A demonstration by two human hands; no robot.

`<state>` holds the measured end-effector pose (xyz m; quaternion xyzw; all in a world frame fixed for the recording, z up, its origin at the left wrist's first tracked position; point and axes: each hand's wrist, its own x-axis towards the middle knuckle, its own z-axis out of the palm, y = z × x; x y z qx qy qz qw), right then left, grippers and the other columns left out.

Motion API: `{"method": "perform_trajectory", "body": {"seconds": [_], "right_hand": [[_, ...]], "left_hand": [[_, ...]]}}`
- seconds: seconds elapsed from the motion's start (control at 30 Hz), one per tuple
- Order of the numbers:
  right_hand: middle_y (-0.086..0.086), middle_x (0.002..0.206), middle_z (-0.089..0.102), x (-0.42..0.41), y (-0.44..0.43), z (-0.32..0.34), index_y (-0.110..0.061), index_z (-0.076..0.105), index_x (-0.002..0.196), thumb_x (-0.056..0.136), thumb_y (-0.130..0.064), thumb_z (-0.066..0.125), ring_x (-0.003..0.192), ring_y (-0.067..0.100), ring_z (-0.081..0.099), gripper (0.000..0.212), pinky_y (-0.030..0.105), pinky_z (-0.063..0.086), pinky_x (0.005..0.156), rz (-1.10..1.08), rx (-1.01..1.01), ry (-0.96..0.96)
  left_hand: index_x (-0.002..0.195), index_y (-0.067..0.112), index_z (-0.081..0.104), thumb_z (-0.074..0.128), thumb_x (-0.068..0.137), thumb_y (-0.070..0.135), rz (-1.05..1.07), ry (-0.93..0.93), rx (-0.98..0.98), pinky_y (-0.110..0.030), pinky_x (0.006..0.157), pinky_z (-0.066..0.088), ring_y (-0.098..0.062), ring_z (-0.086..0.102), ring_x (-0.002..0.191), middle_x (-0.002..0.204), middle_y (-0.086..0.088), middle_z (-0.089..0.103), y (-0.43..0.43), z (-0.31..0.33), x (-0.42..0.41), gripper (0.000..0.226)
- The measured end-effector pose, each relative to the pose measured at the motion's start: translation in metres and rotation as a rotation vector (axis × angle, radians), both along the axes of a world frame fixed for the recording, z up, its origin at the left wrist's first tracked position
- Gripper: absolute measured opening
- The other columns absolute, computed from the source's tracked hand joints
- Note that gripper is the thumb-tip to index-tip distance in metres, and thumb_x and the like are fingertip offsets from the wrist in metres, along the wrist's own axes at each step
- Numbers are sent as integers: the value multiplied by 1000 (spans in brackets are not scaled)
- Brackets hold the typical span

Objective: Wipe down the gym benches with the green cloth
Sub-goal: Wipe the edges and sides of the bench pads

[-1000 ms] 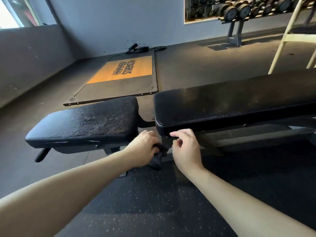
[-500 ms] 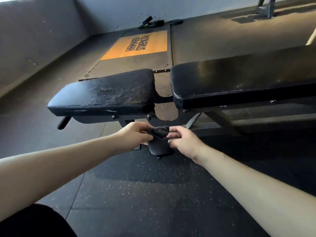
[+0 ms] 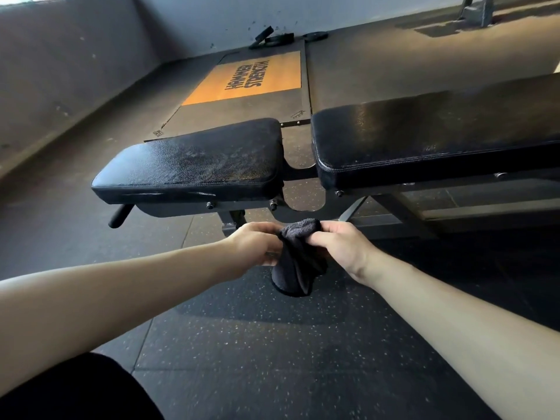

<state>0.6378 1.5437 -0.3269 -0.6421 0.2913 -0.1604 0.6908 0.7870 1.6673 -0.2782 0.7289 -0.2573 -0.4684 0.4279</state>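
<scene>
Pinching a limp, nubby dark cloth (image 3: 298, 268), the left hand (image 3: 257, 242) and right hand (image 3: 342, 247) hover before the glossy padded bench (image 3: 194, 165).

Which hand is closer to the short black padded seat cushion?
Left. The left hand is below the right end of the short black padded seat cushion; the right hand lies further right. Both grip the dark cloth.

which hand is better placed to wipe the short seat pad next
Left, probably: the left hand grips the cloth just below the seat pad. The right hand pinches the cloth too, but sits nearer the long back pad.
</scene>
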Motion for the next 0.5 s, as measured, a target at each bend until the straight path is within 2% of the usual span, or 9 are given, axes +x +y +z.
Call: {"method": "perform_trajectory", "body": {"seconds": [0.1, 0.17, 0.23, 0.3, 0.4, 0.5], "right_hand": [[9, 94, 76, 1, 0, 2, -7, 75, 101, 96, -8, 59, 86, 17, 68, 17, 31, 55, 74, -22, 87, -18], [18, 94, 73, 1, -1, 2, 1, 72, 103, 97, -9, 58, 83, 24, 68, 18, 34, 54, 72, -41, 154, -28], [20, 93, 71, 0, -2, 0, 7, 67, 106, 98, -9, 57, 81, 28, 66, 21, 35, 53, 70, -65, 204, -40], [19, 92, 69, 0, -3, -1, 7, 66, 105, 97, -10, 57, 82, 29, 63, 21, 33, 49, 66, -83, 217, -31], [23, 95, 69, -1, -4, -3, 6, 66, 105, 97, -13, 56, 86, 33, 62, 23, 39, 48, 75, -84, 225, -18], [24, 108, 74, 0, -4, -4, 6, 69, 109, 101, -10, 54, 101, 36, 70, 23, 44, 53, 94, -100, 256, -38]], "left_hand": [[102, 10, 65, 52, 95, -5, 18, 28, 33, -27, 63, 55, -17, 61, 67, 77, -7, 62, -1, -3, -4, 21], [97, 12, 64, 51, 98, -2, 47, 47, 33, -25, 57, 53, -15, 62, 62, 70, -3, 65, -3, -3, -6, 19], [90, 11, 66, 51, 100, 4, 60, 64, 28, -25, 58, 53, -16, 63, 62, 69, -2, 67, -4, -3, -7, 19], [95, 7, 68, 55, 98, 5, 37, 71, 33, -28, 63, 56, -19, 66, 67, 78, -7, 69, -2, -3, -5, 14], [111, 5, 68, 60, 91, -4, -78, -50, 59, -33, 78, 60, -22, 68, 84, 97, -14, 71, 2, -5, 1, 23], [108, 14, 69, 68, 89, -1, -165, -165, 76, -35, 89, 58, -19, 67, 87, 106, -13, 74, 3, -4, -1, 24]]}}
